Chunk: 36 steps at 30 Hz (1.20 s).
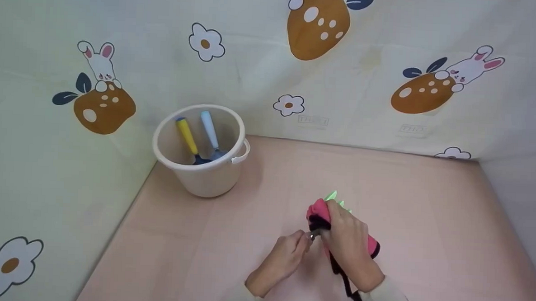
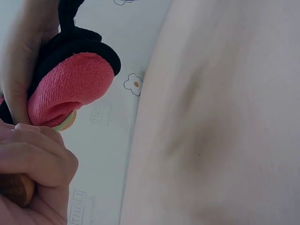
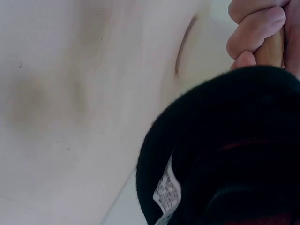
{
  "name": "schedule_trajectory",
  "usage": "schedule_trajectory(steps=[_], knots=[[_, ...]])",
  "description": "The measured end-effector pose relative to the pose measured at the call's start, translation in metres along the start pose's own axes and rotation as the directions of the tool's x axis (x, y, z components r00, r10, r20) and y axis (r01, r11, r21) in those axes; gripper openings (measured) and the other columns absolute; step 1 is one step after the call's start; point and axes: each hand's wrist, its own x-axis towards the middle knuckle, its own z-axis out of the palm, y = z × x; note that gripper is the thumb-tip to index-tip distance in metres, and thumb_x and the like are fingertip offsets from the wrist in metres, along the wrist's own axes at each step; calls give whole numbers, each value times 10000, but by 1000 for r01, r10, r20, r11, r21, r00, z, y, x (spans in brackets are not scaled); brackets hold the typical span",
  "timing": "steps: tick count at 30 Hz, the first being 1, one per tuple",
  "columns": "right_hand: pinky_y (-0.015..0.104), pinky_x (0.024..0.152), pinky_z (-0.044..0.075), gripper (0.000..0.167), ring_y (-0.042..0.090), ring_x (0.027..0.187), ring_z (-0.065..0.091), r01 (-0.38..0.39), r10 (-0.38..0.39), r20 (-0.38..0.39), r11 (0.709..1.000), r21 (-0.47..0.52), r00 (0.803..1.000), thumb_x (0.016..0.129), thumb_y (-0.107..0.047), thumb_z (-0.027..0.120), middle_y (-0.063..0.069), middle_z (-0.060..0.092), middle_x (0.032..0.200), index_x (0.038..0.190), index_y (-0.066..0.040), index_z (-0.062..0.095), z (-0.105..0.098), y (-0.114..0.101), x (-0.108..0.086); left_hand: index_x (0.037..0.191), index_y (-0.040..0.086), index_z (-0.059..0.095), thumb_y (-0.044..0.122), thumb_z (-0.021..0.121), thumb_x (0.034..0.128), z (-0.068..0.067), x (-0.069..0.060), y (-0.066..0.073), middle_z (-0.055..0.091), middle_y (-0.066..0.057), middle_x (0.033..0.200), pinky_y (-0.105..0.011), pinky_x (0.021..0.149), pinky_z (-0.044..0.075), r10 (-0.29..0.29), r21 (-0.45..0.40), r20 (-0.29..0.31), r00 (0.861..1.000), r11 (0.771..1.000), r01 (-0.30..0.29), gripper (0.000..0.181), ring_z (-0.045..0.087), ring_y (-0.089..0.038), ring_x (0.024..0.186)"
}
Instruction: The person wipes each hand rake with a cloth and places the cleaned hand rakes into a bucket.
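Note:
A pink and black cloth item [image 1: 318, 210] with light green spikes [image 1: 331, 196] is gripped by my right hand [image 1: 347, 240]. In the left wrist view its pink fabric [image 2: 75, 79] has a black edge. The right wrist view shows its dark side [image 3: 220, 122] with a white tag [image 3: 168, 190]. My left hand [image 1: 283, 255] curls round a wooden handle [image 2: 18, 188], also visible as a wooden piece [image 3: 270, 50] in the right wrist view. A short metal part [image 1: 314, 234] runs from that hand to the cloth; its far end is hidden.
A white bucket [image 1: 208, 182] stands at the back left, holding a yellow-handled tool [image 1: 187, 135] and a light-blue-handled tool [image 1: 209, 130]. A black strap [image 1: 347, 285] hangs beside my right wrist. Printed sheeting [image 1: 253, 68] rises behind the pinkish surface [image 1: 427, 221].

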Motion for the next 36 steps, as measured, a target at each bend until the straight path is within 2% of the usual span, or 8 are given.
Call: schedule_trajectory(steps=[5,11,16,19,27,33,36], knots=[[308,423,429,430,129,472,443,-58,58,30,998,3,998,685,-208,826,44,509,580,920,-43,506,3,1,0,762,81,503,265,348,1018,0,1,-3,383,99,614,-149,450,281,1,47,-8,1000,999,-1,352,354,-8,510],[324,423,433,415,143,465,463,-113,110,68,993,45,992,727,-229,796,41,516,580,932,-37,491,7,4,1,819,55,533,287,346,1020,-1,3,-5,402,91,635,-158,458,292,-37,89,7,999,995,36,359,367,-20,525],[314,430,427,371,141,463,450,-187,175,140,979,79,974,755,-180,758,22,484,573,956,-41,478,6,4,6,810,72,524,290,363,1015,-2,5,-7,389,91,625,-163,452,285,-49,97,-1,999,994,48,340,360,-23,516],[308,427,415,372,143,466,448,-207,190,169,974,89,967,763,-179,752,22,477,575,970,-39,476,5,3,9,794,90,512,291,365,1014,-3,6,-7,381,92,615,-168,448,279,-47,108,-9,999,993,48,332,355,-24,509],[311,411,394,346,152,451,441,-220,203,144,970,108,969,776,-161,740,25,454,545,933,-32,459,3,8,18,843,54,539,296,350,1015,-7,8,-8,359,90,627,-170,443,266,-57,131,4,998,990,56,352,330,-32,504],[331,435,423,366,182,473,484,-274,255,179,957,92,950,794,-197,727,64,504,583,976,-20,462,2,18,24,844,40,548,294,357,1015,-7,8,-7,357,100,627,-163,448,259,-19,155,-4,1000,988,19,360,317,-21,506],[348,441,436,373,194,479,498,-286,267,176,954,89,947,798,-196,722,82,527,597,995,-11,465,2,22,25,847,43,552,305,359,1015,-7,7,-7,356,107,621,-160,445,254,-10,163,-4,1000,987,11,366,308,-16,500]])
